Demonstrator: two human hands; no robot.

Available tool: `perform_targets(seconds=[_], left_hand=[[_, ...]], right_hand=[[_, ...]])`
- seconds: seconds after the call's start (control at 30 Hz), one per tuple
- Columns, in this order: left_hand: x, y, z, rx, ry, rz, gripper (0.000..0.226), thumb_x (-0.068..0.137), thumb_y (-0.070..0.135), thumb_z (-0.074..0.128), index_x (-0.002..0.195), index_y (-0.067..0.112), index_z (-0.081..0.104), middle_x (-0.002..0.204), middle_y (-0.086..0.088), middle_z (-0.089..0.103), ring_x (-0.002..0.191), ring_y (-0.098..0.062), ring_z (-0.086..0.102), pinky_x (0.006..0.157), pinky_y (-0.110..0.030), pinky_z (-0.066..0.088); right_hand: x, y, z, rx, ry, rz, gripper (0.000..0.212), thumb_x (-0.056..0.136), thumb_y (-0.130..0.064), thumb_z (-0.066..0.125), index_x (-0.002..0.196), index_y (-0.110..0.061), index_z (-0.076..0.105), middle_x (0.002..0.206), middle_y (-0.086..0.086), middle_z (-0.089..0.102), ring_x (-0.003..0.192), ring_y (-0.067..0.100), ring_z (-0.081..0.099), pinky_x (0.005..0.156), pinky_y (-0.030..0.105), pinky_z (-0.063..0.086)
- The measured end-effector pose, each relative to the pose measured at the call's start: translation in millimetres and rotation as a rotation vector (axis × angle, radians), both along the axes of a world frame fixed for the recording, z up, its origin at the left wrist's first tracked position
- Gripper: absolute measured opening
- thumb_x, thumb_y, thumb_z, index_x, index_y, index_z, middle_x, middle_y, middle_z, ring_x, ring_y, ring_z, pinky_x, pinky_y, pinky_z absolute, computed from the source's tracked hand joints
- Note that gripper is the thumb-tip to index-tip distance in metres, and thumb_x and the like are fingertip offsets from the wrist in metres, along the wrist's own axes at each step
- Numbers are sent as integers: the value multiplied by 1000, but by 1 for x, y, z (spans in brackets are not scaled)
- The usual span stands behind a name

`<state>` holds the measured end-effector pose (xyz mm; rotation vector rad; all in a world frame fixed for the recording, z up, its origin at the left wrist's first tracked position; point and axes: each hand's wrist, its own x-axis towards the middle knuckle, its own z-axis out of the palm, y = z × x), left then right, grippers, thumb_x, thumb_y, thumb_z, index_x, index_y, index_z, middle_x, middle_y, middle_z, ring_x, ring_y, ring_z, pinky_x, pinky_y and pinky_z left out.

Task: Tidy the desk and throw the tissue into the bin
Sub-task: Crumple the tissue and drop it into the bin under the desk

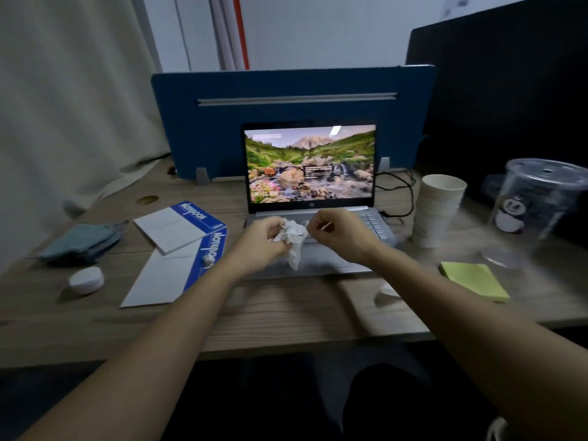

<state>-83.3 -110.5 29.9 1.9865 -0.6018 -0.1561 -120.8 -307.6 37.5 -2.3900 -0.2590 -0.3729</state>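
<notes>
The left hand (264, 241) has its grip clamped on a crumpled white paper tissue (294, 238), held above the open silver laptop (310, 198). Just right of that grip, the right hand (334, 232) pinches a small white scrap. The step looks like gathering the tissue. Next it needs carrying off the wooden surface (286, 310) to a bin, which is not in view.

"NOTEBOOK" on blue notebook (198, 214) covers
</notes>
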Motion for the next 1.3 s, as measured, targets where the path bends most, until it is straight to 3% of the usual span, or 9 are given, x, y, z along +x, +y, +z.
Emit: perform_targets(seconds=[0.17, 0.3, 0.5, 0.63, 0.8, 0.97, 1.07, 1.23, 1.3], left_hand=[[-16, -40, -4, 15, -34, -92, 25, 86, 3, 70, 105, 18, 65, 105, 8, 71, 101, -6, 66, 92, -32, 50], [-31, -61, -11, 63, -51, -133, 22, 85, 8, 71, 103, 20, 66, 106, 8, 73, 102, -11, 68, 95, -41, 51], [-46, -74, -18, 154, -73, -152, 22, 85, 7, 67, 91, 28, 62, 104, 4, 74, 101, -18, 68, 95, -46, 51], [-51, -76, -21, 135, -59, -157, 25, 86, 5, 67, 97, 27, 63, 107, 3, 73, 102, -15, 68, 92, -38, 51], [-54, -75, -26, 130, -62, -144, 24, 87, 8, 68, 110, 15, 66, 108, -1, 73, 104, -21, 68, 90, -40, 52], [-53, -72, -23, 61, -42, -88, 20, 88, 5, 66, 108, 10, 65, 104, -3, 75, 103, -25, 68, 86, -42, 51], [-51, -71, -19, 24, -15, -45, 22, 88, 7, 66, 110, 9, 62, 104, -4, 75, 101, -25, 69, 88, -44, 53], [-50, -81, -15, -105, 68, 14, 34, 90, 10, 67, 119, 19, 52, 94, 1, 76, 70, -3, 71, 59, -19, 52], [-51, -89, -15, -91, 46, 45, 29, 92, 17, 66, 112, 29, 49, 83, 4, 76, 69, -10, 70, 65, -32, 54]], right_hand=[[-33, -48, -7, -69, 3, -105, 9, 88, -14, 63, 90, -13, 71, 90, -3, 71, 80, 11, 64, 74, 25, 51], [-60, -79, -15, -90, 35, -146, 4, 85, -15, 67, 85, -19, 69, 82, -11, 65, 70, 0, 58, 61, 7, 42], [-83, -106, -24, -124, 222, -83, 13, 82, -18, 70, 94, -22, 69, 89, -10, 67, 78, 4, 62, 66, 11, 44], [-92, -111, -32, -218, 305, -37, 27, 78, -42, 74, 99, -25, 69, 92, -12, 66, 79, 2, 58, 68, 15, 43], [-87, -109, -43, -305, 186, -101, 12, 83, -26, 70, 93, -21, 71, 83, -9, 62, 81, 15, 60, 69, 25, 42], [-80, -103, -39, -65, 95, -160, 8, 82, -22, 71, 78, -19, 64, 73, -5, 67, 58, 8, 58, 58, 25, 47], [-75, -95, -32, 78, 34, -173, 8, 84, -15, 71, 81, -15, 64, 80, 0, 67, 68, 21, 64, 63, 39, 57], [-67, -71, -24, 260, -86, -220, 13, 85, -7, 68, 85, -12, 56, 81, 4, 59, 70, 29, 67, 57, 43, 59], [-64, -64, -22, 296, -119, -239, 17, 84, -7, 68, 82, -16, 53, 84, 9, 61, 70, 26, 66, 55, 36, 59]])
